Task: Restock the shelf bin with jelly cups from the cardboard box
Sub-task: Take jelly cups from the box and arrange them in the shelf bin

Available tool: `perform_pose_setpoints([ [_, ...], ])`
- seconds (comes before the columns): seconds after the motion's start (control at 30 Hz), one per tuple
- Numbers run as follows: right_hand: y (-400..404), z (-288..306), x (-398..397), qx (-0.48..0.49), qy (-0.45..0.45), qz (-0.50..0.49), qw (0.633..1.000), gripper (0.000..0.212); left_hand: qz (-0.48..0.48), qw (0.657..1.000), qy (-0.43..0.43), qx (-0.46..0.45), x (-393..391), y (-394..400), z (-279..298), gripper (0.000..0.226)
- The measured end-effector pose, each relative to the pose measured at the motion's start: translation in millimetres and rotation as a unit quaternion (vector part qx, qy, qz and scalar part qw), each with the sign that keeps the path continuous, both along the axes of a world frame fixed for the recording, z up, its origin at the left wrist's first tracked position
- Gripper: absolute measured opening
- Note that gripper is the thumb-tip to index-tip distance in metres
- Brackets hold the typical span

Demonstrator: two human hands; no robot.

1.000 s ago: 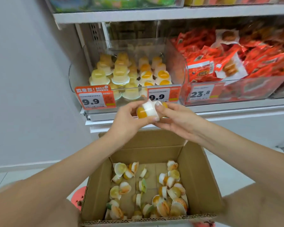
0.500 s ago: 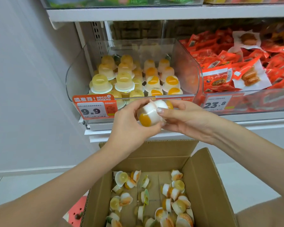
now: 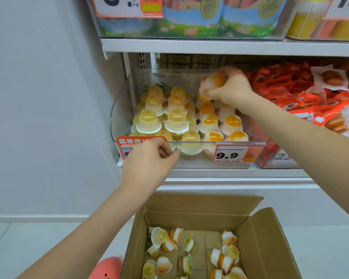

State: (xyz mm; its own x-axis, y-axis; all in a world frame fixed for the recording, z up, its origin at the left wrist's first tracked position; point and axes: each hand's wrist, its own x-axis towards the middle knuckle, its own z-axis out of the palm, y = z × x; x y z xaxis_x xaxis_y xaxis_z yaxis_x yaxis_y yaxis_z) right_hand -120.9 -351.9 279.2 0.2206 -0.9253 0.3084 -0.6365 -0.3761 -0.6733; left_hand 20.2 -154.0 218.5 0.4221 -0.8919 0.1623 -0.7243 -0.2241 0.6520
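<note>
A clear shelf bin [image 3: 121, 109] holds rows of yellow jelly cups [image 3: 148, 120] on the left and white-and-orange jelly cups [image 3: 211, 122] on the right. My right hand [image 3: 228, 87] is inside the bin above the back right row, gripping a white-and-orange jelly cup [image 3: 217, 80]. My left hand [image 3: 149, 160] hovers at the bin's front edge over the left price tag, fingers loosely curled and holding nothing. Below, the open cardboard box [image 3: 270, 238] contains several loose jelly cups [image 3: 226, 256].
Red snack packets [image 3: 302, 97] fill the neighbouring bin on the right. An upper shelf [image 3: 210, 46] carries bagged goods just above the bin. A 9.9 price tag [image 3: 232, 155] clips to the bin front. A white wall stands left; a pink shoe [image 3: 107, 268] is beside the box.
My right hand has lifted the jelly cup from in front of the shelf into the back right of the bin. My left hand let go of it and stayed near the bin's front.
</note>
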Motion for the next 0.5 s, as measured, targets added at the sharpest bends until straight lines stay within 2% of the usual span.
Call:
perform_pose_setpoints([
  [0.1, -33, -8, 20, 0.02, 0.117, 0.041, 0.992, 0.074, -0.035, 0.995, -0.09, 0.012, 7, 0, -8, 0.011],
  [0.23, -57, -8, 29, 0.021, 0.221, 0.086, 0.971, 0.077, -0.078, 0.984, -0.163, 0.005, 13, 0, -14, 0.017],
  [0.37, -67, -8, 32, 0.011, 0.276, 0.11, 0.955, 0.072, -0.099, 0.972, -0.211, 0.003, 16, -2, -20, 0.022],
  [0.5, -68, -8, 40, 0.035, 0.328, 0.123, 0.936, 0.063, -0.101, 0.969, -0.224, -0.016, 13, -2, -22, 0.025],
])
